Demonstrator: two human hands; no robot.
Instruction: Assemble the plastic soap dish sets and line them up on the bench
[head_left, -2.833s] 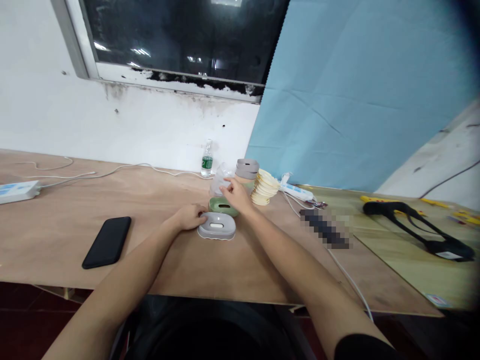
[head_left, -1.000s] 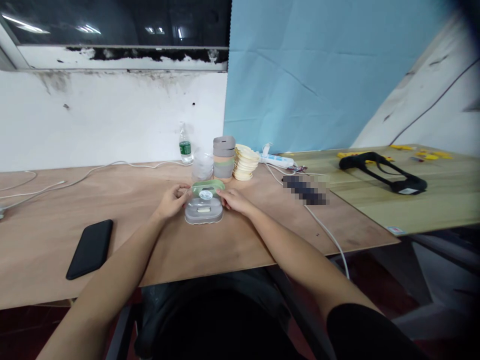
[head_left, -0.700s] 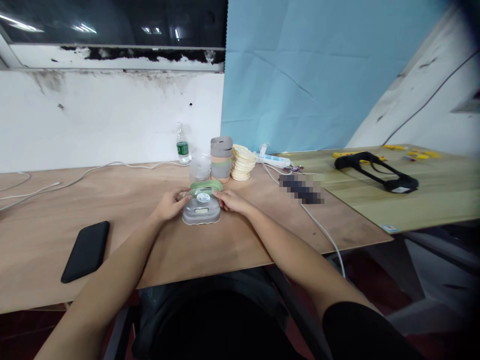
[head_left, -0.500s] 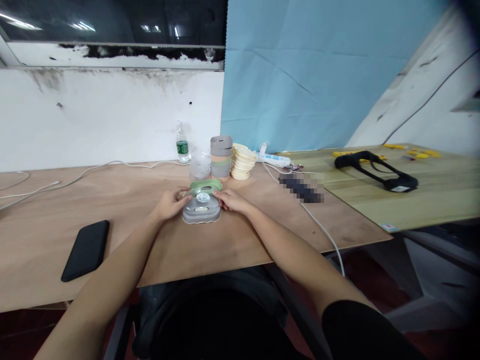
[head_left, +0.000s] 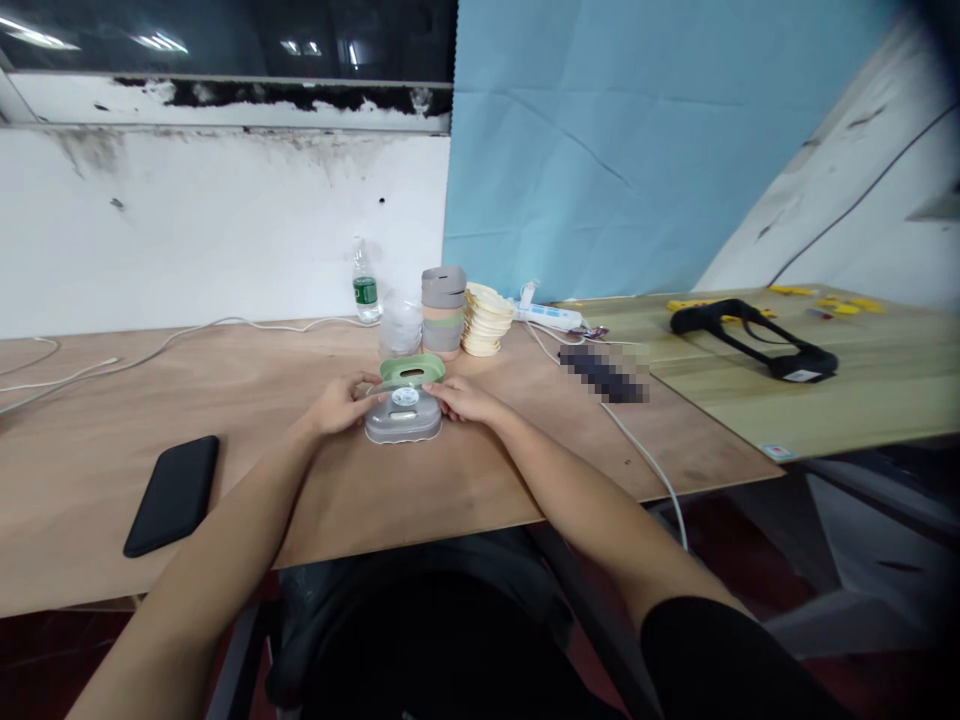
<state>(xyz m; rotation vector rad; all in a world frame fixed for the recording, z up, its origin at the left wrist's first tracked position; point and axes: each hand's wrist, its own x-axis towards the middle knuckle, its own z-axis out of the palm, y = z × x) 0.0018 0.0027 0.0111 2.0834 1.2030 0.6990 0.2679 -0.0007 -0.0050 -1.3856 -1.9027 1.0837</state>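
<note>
Between my hands is a clear plastic cover [head_left: 403, 427] with rounded corners, a round white label and a slot on its face. My left hand [head_left: 341, 404] grips its left edge, the thumb lying along the top side. On the opposite edge my right hand [head_left: 469, 400] holds it with thumb and bent fingers. Directly behind it is a green oval plastic piece [head_left: 412, 361] with a long slot; its near edge is partly hidden by the cover. I cannot tell whether the two pieces are joined.
Behind stand clear cups [head_left: 400, 328], a stack of grey, peach and green pieces [head_left: 443, 300], cream-coloured stacked pieces [head_left: 486, 320] and a water bottle [head_left: 365, 285]. A black phone [head_left: 172, 495] lies left. To the right are a power strip [head_left: 551, 317], a white cable [head_left: 649, 460] and a black frame [head_left: 757, 342].
The cover has tipped slightly towards me, so more of the green piece and its slot shows behind it. Both hands keep nearly the same grip.
</note>
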